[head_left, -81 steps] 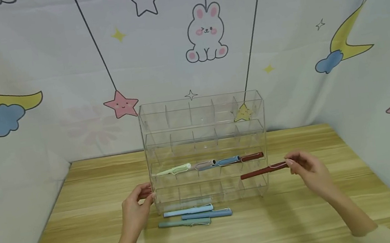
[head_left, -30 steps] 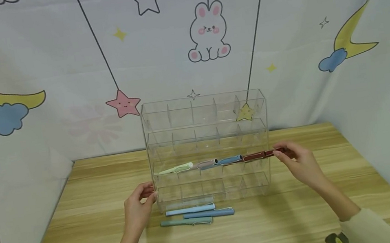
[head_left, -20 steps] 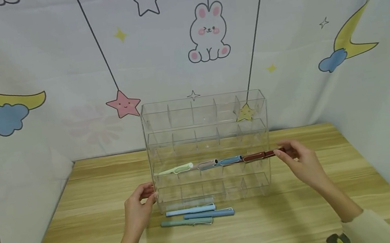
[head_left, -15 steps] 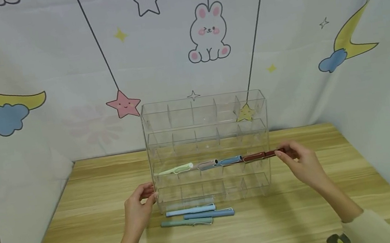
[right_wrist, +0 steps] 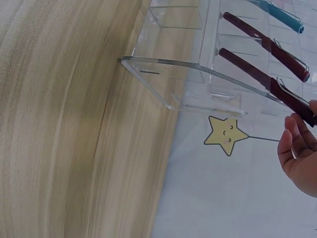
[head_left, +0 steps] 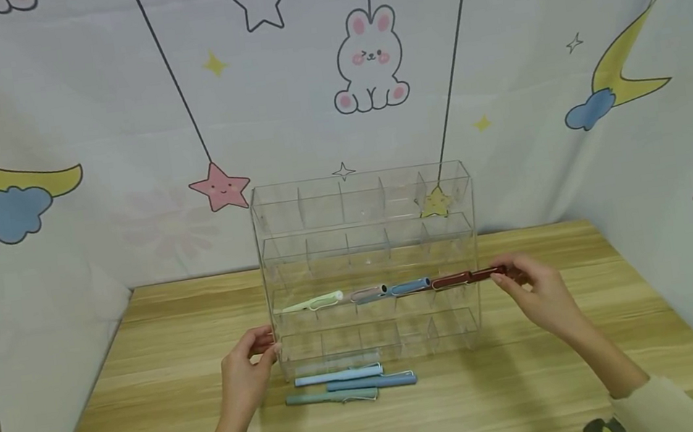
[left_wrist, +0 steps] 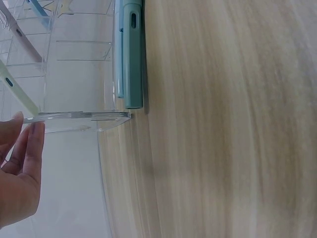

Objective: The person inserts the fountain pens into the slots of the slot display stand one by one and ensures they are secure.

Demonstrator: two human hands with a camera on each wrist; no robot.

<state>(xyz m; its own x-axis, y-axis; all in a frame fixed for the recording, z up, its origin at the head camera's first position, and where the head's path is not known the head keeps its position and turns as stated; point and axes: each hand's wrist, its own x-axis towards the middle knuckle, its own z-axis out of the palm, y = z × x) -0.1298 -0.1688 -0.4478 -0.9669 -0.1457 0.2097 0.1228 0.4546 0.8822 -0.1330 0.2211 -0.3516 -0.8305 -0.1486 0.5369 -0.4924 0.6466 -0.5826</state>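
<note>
A clear acrylic rack [head_left: 365,235] with stepped rows of compartments stands on the table. My left hand [head_left: 244,368] pinches its left side panel, thumb in front and fingers behind, as the left wrist view also shows. My right hand [head_left: 537,293] pinches the cap end of a dark red pen [right_wrist: 292,99]; its other end slants into the rack's right end. Beside it in the same row lie another dark red pen [right_wrist: 267,44], a blue pen [head_left: 410,286], a greyish-pink pen [head_left: 366,293] and a pale green pen [head_left: 315,302].
In front of the rack lie a light blue pen [head_left: 337,375], a darker blue pen [head_left: 371,383] and a green pen [head_left: 331,397] on the wooden table [head_left: 446,422]. A printed white curtain [head_left: 284,93] closes off the back and sides.
From 2.7 seconds ago, my right hand has moved up and left, bringing the dark red pen to the row with the other pens. Over the last second it has barely moved; my left hand keeps its hold.
</note>
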